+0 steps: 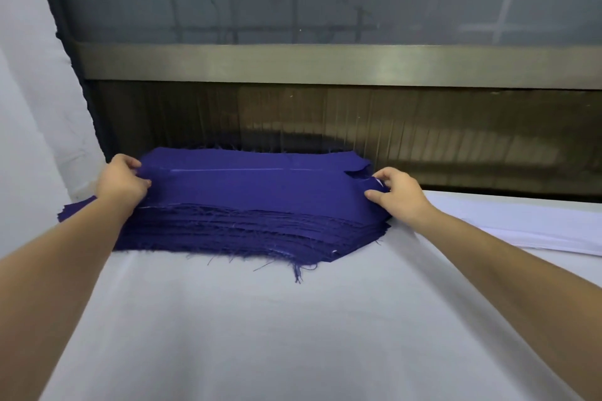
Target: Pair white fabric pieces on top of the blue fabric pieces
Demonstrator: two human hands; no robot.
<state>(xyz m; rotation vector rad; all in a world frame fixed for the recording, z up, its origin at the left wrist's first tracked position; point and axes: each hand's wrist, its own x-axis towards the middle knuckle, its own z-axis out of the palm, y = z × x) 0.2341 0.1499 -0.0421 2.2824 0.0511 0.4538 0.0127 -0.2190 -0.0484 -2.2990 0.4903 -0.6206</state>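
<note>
On white table (293, 319): blue stack (247, 225) lying left-right (frayed edges), both hands' fingers (145, 183) pinching top piece (254, 182).

No readable text, label, brand, number or sign anywhere on fabric, table or wall.

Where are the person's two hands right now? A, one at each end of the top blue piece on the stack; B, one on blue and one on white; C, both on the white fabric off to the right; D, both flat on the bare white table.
A: the left hand and right hand pinch opposite ends of the top blue piece on the blue stack.
</note>
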